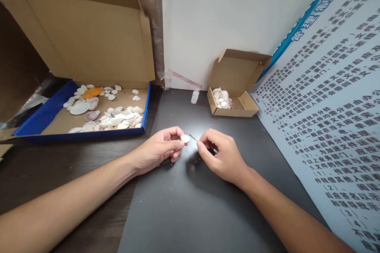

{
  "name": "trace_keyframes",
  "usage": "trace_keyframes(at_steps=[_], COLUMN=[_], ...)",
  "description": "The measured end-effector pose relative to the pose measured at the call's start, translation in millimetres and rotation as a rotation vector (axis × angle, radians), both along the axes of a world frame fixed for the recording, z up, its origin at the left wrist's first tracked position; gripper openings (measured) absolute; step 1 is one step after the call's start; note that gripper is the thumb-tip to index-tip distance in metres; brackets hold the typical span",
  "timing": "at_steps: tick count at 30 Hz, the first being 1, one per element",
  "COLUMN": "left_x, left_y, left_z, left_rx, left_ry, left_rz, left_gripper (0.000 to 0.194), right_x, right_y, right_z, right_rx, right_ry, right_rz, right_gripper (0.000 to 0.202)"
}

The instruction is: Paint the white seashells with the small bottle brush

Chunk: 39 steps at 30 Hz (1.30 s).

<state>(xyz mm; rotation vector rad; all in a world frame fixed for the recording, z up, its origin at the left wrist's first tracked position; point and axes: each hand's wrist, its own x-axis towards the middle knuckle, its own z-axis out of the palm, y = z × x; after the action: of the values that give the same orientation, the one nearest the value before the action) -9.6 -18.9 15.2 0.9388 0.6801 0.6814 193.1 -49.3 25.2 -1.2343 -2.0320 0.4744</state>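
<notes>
Head-view footage showed a blue-rimmed tray [44,114] of loose shells kept at the far left. A small white shell [185,138] was pinched by the left hand [162,148] above the dark tabletop [184,205], presented edge-on. It was met by a thin dark pin [192,137] nipped in the right hand [221,156], with a small carton [237,87] of shells beyond.

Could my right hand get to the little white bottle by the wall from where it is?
Probably yes: the dark mat between the right hand and the small white bottle looks bare, though that hand pinches a thin dark pin.
</notes>
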Motion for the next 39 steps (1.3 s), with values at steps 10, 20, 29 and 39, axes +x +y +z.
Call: trace_keyframes(at_steps=[10,20,29,39], left_x=[0.8,0.8,2.1,0.6], left_y=[-0.2,-0.8,-1.1,-0.6], left_z=[2.9,2.1,5.0,2.9], left_rx=[0.0,-0.001,-0.017,-0.011], left_ry=[0.009,0.009,0.027,0.021], left_rz=[-0.003,-0.005,0.012,-0.002], left_gripper=[0.021,0.024,0.027,0.025], right_x=[-1.2,-1.4,-0.3,-0.3], right_y=[-0.5,-0.1,-1.9,-2.6], right_z=[0.7,0.9,3.0,2.5], right_rx=[-0.068,-0.114,-0.035,-0.009], right_ry=[-0.057,-0.072,-0.06,-0.093], right_rz=[0.07,0.007,-0.013,0.016], right_gripper=[0.023,0.023,0.018,0.017])
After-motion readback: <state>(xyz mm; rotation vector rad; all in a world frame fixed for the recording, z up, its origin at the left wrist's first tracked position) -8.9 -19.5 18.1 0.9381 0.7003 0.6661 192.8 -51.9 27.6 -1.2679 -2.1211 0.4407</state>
